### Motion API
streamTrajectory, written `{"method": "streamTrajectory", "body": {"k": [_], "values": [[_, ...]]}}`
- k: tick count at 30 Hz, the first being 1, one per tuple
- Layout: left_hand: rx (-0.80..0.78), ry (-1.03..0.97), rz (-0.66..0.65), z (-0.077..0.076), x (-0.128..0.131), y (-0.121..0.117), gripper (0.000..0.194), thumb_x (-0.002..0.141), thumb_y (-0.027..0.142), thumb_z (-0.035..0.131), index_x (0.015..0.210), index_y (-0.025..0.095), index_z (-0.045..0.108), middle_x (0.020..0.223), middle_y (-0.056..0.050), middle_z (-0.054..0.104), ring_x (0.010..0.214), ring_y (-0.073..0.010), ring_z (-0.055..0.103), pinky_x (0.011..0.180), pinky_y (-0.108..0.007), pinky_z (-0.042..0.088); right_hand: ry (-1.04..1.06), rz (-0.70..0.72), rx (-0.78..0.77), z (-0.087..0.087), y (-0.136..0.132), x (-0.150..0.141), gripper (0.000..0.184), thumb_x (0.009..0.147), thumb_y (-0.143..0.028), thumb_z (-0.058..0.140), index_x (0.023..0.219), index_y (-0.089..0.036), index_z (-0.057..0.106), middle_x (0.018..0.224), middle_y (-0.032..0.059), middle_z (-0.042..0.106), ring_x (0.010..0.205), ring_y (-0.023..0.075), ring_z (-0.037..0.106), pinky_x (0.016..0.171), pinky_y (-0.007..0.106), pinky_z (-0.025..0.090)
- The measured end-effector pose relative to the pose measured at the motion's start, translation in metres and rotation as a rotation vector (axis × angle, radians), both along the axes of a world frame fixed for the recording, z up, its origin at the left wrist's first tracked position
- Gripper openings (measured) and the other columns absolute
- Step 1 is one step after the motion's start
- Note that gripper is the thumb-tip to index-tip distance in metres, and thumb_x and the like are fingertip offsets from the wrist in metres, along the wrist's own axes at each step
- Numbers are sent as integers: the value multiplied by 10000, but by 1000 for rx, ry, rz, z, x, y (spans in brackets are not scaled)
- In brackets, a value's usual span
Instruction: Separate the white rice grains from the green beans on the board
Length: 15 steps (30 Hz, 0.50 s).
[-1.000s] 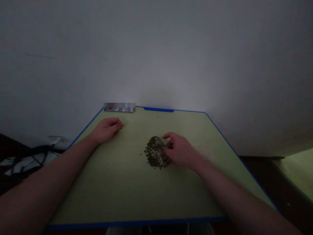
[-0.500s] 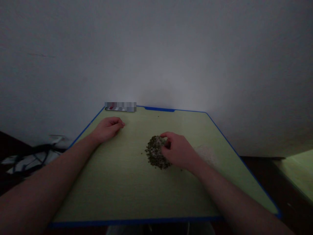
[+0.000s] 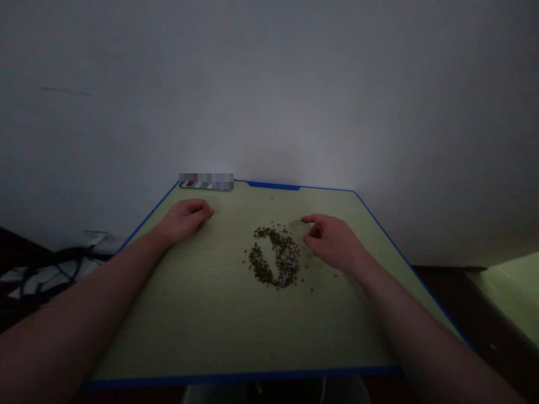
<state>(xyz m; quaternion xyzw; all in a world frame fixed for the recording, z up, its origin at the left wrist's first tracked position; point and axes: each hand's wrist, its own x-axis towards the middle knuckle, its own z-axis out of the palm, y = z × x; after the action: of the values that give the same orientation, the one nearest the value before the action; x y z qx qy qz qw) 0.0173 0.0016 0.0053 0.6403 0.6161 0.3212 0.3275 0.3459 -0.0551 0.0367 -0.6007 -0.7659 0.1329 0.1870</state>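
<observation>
A loose patch of small green-brown beans or seeds mixed with pale grains (image 3: 288,261) lies on the light table (image 3: 189,314), with a bare streak through its left part. My right hand (image 3: 334,241) is at the far right side of this patch, thumb and fingers curled around a clear, see-through thing with a curved rim (image 3: 300,224); its full shape is hard to make out. My left hand (image 3: 185,220) rests on the table to the left, fingers curled in and thumb against them. Whether anything is inside those fingers is hidden.
A phone-like flat object (image 3: 206,183), partly blurred out, lies at the table's far left corner. The blue table edge (image 3: 273,186) runs along a pale wall (image 3: 269,95). Dark cables (image 3: 71,269) are beyond the left edge. Stray seeds dot the tabletop.
My right hand has moved right and slightly away from me, off the pile. The compact heap now lies spread, with a bare streak. The pale patch at right is no longer visible. My left hand stays put.
</observation>
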Motion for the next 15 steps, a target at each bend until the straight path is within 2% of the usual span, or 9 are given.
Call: {"method": "streamTrajectory", "body": {"k": [4,7,10,13,15], "values": [[-15,-20,-2,0,0,0,224,720,383,569,593,200,538,438,47,449,406,-105,389,430,-239,303,-111,67,106,15,2,10,218,830,-192,567,970,-194,734,777,40,718,721,193,650,690,308,463],[-3,-12,-6,-2,-1,1,225,719,384,572,593,200,542,450,43,459,422,-108,405,443,-241,315,-206,148,186,17,4,9,215,884,-206,532,887,-191,747,939,90,728,923,250,644,841,375,454],[5,-4,-7,-3,-2,2,223,715,387,567,590,203,544,451,42,456,427,-114,406,450,-246,320,-293,275,195,5,-6,1,233,884,-148,520,889,-188,750,963,101,727,942,248,639,881,386,453],[1,4,-14,-3,-4,3,219,710,391,566,593,207,549,452,42,452,428,-117,400,451,-248,315,-358,380,175,-11,-29,-7,259,833,-59,535,941,-166,744,939,110,728,876,234,647,812,360,487],[6,9,-18,-4,-5,3,221,709,395,569,593,208,552,458,40,457,436,-120,403,453,-249,313,-385,436,166,-16,-42,-11,278,813,-43,548,973,-167,738,937,100,730,856,220,646,788,338,496]]}}
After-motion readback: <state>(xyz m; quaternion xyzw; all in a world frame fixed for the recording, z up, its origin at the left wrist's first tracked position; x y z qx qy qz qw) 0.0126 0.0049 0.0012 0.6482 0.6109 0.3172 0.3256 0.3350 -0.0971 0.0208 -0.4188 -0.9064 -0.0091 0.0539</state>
